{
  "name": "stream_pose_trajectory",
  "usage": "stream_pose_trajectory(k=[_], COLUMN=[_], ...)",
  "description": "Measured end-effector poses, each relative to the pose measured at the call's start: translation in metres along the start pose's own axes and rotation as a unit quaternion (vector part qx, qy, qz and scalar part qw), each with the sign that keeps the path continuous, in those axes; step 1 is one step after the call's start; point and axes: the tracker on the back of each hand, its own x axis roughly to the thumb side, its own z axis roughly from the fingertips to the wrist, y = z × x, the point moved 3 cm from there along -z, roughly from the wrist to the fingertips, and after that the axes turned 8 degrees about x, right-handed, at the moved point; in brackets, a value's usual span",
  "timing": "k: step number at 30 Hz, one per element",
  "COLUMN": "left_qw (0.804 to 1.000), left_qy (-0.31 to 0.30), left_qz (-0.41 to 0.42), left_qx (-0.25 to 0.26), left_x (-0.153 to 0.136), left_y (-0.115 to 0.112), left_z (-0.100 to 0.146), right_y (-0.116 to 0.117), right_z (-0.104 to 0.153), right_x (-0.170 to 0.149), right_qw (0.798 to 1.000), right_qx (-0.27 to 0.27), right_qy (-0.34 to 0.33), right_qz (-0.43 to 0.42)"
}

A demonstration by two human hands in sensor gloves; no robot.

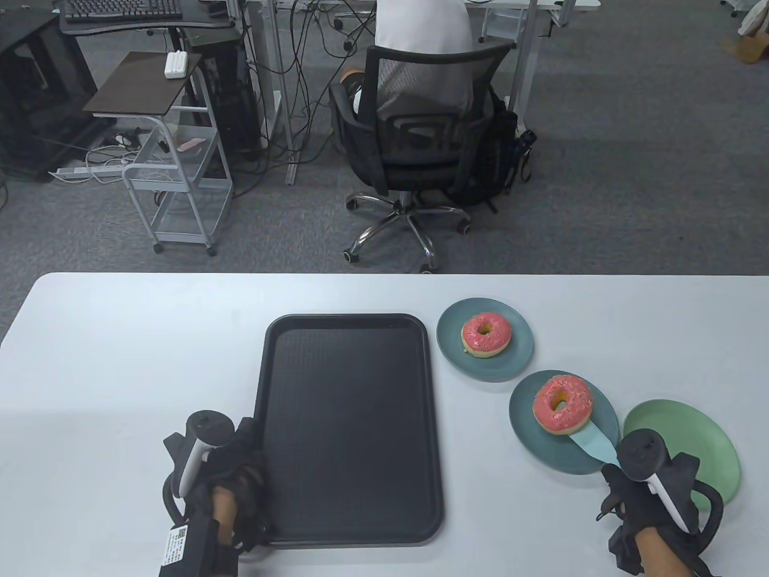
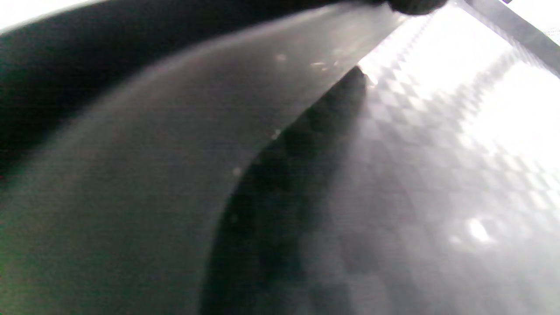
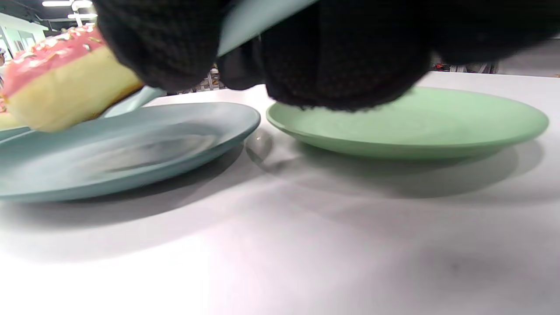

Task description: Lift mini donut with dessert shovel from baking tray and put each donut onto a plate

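A pink-iced donut (image 1: 563, 404) lies on the pale blue dessert shovel (image 1: 593, 444), tilted above the nearer teal plate (image 1: 541, 442). My right hand (image 1: 631, 490) grips the shovel's handle at the plate's near right edge; in the right wrist view the gloved fingers (image 3: 345, 52) curl round the shovel (image 3: 258, 17), and the donut (image 3: 61, 83) hangs over the teal plate (image 3: 131, 144). A second pink donut (image 1: 486, 334) sits on the far teal plate (image 1: 516, 354). The black baking tray (image 1: 351, 427) holds nothing. My left hand (image 1: 243, 463) grips the tray's near left rim (image 2: 131, 175).
A light green plate (image 1: 703, 439) holding nothing lies right of the near teal plate, partly under my right wrist, and shows as the green plate (image 3: 415, 127) in the right wrist view. Beyond the white table (image 1: 120, 336) stand an office chair (image 1: 414, 150) with a seated person and a wire cart (image 1: 180, 174).
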Motion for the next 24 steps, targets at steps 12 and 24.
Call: stream_pose_trajectory(k=[12,24], left_qw=[1.000,1.000], left_qy=[0.001,0.001], left_qz=[0.001,0.000], left_qx=[-0.002,-0.002], left_x=[0.000,0.000], left_y=[0.000,0.000], left_z=[0.000,0.000], right_y=[0.002,-0.011], right_z=[-0.004,0.005], right_x=[0.009,0.020], right_qw=[0.999,0.997], right_qx=[-0.003,-0.052], right_qy=[0.003,0.004], right_qz=[0.032,0.057])
